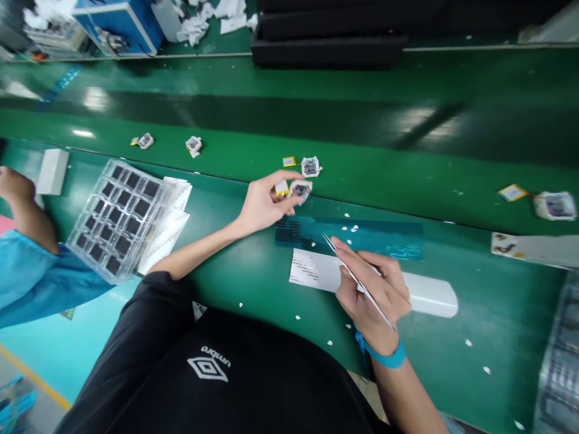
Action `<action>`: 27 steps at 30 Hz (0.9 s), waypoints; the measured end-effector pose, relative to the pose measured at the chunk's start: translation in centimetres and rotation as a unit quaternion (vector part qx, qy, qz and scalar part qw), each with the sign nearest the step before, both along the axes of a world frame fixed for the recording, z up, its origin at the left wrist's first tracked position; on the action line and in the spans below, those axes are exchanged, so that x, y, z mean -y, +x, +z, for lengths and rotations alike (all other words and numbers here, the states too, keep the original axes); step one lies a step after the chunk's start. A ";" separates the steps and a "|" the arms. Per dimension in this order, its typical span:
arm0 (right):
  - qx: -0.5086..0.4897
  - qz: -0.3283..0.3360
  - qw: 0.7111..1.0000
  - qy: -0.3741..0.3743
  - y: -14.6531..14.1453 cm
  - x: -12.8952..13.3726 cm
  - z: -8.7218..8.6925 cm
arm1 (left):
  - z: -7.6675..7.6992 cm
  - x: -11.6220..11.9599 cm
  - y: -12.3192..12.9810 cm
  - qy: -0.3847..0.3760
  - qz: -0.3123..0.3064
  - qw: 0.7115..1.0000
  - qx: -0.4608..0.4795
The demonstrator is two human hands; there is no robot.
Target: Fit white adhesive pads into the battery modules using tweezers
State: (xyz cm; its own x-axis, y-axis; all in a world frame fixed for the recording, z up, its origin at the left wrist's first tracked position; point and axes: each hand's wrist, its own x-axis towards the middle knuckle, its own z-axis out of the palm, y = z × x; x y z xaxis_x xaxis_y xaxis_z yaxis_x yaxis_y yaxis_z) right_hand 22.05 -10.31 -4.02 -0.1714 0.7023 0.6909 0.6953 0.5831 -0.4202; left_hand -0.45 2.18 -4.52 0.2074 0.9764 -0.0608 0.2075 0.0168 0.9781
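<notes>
Reaching in from the far left, a co-worker's bent arm in a blue sleeve [27, 256] lies just beside a clear tray [106, 274] of dark squares, tilted over printed paper sheets [176, 232]. A nudge from that elbow could jog the tray askew.

Further right, the person's left hand [262, 205] reaches up to the edge of the green belt [384, 175]. Its thumb and fingers pinch a small white housing [301, 190] with electronics inside, and a yellow-edged battery [281, 188] sits by the fingers. If the grip slackens, the battery could swing and strain its connection. A second open unit [310, 167] lies on the belt just beyond, so a small slip could knock the two together.

Near the middle, a teal film strip [384, 238] lies above a white printed sheet [312, 268]. Tiny white pieces [354, 228] dot the film; a brush of the fingers could scatter them or stick them where unwanted.

To the right, the right hand [380, 295] pinches slim metal tweezers [368, 294], tips slightly parted near the film; whether they touch it, I cannot tell. Pressed too hard, they could scratch it. The hand wears a blue wristband [392, 359], whose loose strand could snag.
</notes>
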 end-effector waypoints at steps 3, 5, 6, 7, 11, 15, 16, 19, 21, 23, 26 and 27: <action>0.000 0.005 1.000 0.009 0.1 -0.1 -0.2 | -0.6 -3.6 -3.1 0.139 0.042 0.961 -0.236; 0.004 0.007 1.000 0.013 0.2 -0.2 -0.2 | -0.4 -5.7 -5.7 0.177 0.049 0.916 -0.357; 0.006 0.007 1.000 0.014 0.2 -0.2 -0.2 | -0.2 -6.6 -7.1 0.187 0.059 0.895 -0.401; 0.007 0.006 1.000 0.017 0.2 -0.2 -0.2 | 0.1 -7.3 -8.6 0.196 0.073 0.876 -0.434; 0.013 0.004 1.000 0.028 0.3 -0.3 -0.1 | 0.5 -9.4 -14.9 0.188 0.184 0.832 -0.489; 0.016 0.012 0.999 0.026 0.2 -0.4 0.0 | 0.2 -10.3 -19.6 0.057 0.142 0.826 -0.543; 0.015 0.016 0.999 0.028 0.2 -0.4 0.0 | 0.2 -10.4 -20.2 0.031 0.115 0.824 -0.554; 0.012 0.018 0.999 0.039 0.2 -0.5 -0.1 | 0.6 -10.5 -20.8 0.010 0.067 0.825 -0.561; 0.008 0.015 0.999 0.039 0.2 -0.5 -0.2 | 1.6 -10.3 -20.4 0.004 0.036 0.833 -0.552; 0.008 0.013 0.999 0.036 0.3 -0.5 -0.3 | 3.0 -9.9 -19.6 -0.014 -0.045 0.854 -0.518; 0.012 0.013 0.999 0.030 0.2 -0.5 -0.3 | 5.3 -9.0 -17.7 -0.025 -0.209 0.882 -0.422; 0.013 0.013 0.999 0.028 0.2 -0.5 -0.3 | 5.8 -8.7 -16.8 -0.022 -0.249 0.885 -0.393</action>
